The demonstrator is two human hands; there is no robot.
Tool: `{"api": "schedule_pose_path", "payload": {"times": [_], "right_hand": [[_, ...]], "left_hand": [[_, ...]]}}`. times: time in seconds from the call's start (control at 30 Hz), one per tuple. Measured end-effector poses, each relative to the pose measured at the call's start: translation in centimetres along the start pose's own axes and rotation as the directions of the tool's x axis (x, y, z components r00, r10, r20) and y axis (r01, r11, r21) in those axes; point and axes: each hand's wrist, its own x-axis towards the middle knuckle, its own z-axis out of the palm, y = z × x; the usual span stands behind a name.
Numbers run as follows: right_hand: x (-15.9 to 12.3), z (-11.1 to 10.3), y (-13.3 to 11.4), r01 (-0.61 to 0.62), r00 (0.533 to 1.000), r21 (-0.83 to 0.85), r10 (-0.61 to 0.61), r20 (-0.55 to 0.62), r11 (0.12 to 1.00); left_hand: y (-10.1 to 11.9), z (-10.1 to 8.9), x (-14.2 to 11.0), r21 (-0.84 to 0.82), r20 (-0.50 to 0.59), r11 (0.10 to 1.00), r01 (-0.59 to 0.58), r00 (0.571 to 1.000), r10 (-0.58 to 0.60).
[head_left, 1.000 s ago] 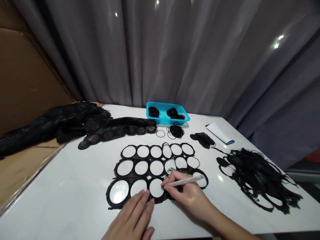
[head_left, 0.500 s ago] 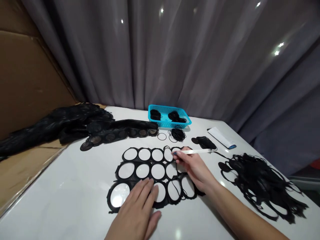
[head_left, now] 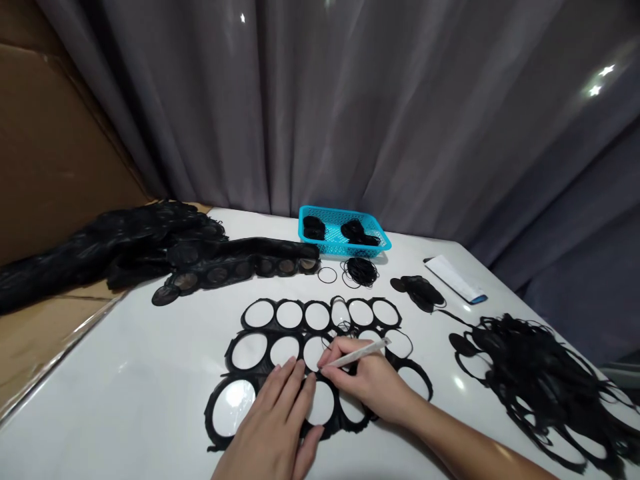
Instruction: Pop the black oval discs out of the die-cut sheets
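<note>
In front of me a black, rubbery-looking sheet (head_left: 265,362) with rows of large round holes lies flat on the white table. My left hand (head_left: 280,413) rests on its front row, palm down with fingers stretched out. A slim white pen-like tool (head_left: 357,353) is pinched in my right hand (head_left: 363,373), over the middle row just right of my left fingertips. Its lower tip is hidden by my fingers, so I cannot tell its exact kind. Thin black loops (head_left: 342,327) lie loose near the sheet's back row, above my right hand.
Behind the sheet stands a blue basket (head_left: 345,251) holding black bundles, with a pile of thin black rings (head_left: 362,271) before it. More black sheets (head_left: 165,233) lie left by cardboard (head_left: 60,147). Tangled black scraps (head_left: 530,380) and a white packet (head_left: 456,279) are at right.
My right hand has moved from the back row toward me and left, bringing the tool to the middle row. My left hand stays on the sheet. The view has shifted slightly.
</note>
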Motion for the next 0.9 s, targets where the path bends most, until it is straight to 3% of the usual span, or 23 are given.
{"api": "schedule_pose_path", "payload": {"times": [0.3,0.37,0.47,0.53,0.57,0.63,0.7,0.8,0.9], "right_hand": [[-0.5,0.7,0.8,0.124,0.992,-0.284,-0.129,0.001,0.951],[-1.1,1.3,1.1,0.274,0.96,-0.447,-0.269,0.075,0.851],[-0.9,1.2,1.7,0.503,0.847,-0.655,-0.474,0.242,0.564],[0.3,-0.3,2.0,0.502,0.826,-0.71,-0.517,0.225,0.493],[1.1,-1.4,2.0,0.45,0.842,-0.718,-0.519,0.145,0.53],[2.6,-3.8,1.6,0.255,0.915,-0.646,-0.395,-0.079,0.719],[3.4,-5.2,0.8,0.1,0.953,-0.424,-0.208,-0.219,0.9],[2.7,-4.2,-0.2,0.006,0.992,-0.135,-0.022,-0.122,0.991],[1.2,-1.2,-0.4,-0.029,1.0,-0.042,0.029,-0.003,0.999]], "left_hand": [[0.0,0.1,0.1,0.054,0.005,0.998,-0.037,0.999,0.037],[0.0,0.2,0.1,0.056,-0.017,0.998,-0.035,0.999,0.036],[0.0,0.2,0.1,0.042,-0.056,0.999,-0.022,0.998,0.025],[0.0,0.2,0.2,0.033,-0.05,0.999,-0.017,0.999,0.018],[0.0,0.1,0.2,0.032,-0.045,0.999,-0.015,0.999,0.016],[0.0,0.0,0.2,0.038,-0.035,0.999,-0.008,0.999,0.009],[0.1,-0.1,0.2,0.049,-0.036,0.999,-0.004,0.999,0.006],[0.1,0.0,0.0,0.065,-0.031,0.998,-0.007,0.999,0.009],[0.2,0.0,-0.2,0.081,-0.036,0.997,-0.004,0.999,0.007]]}}
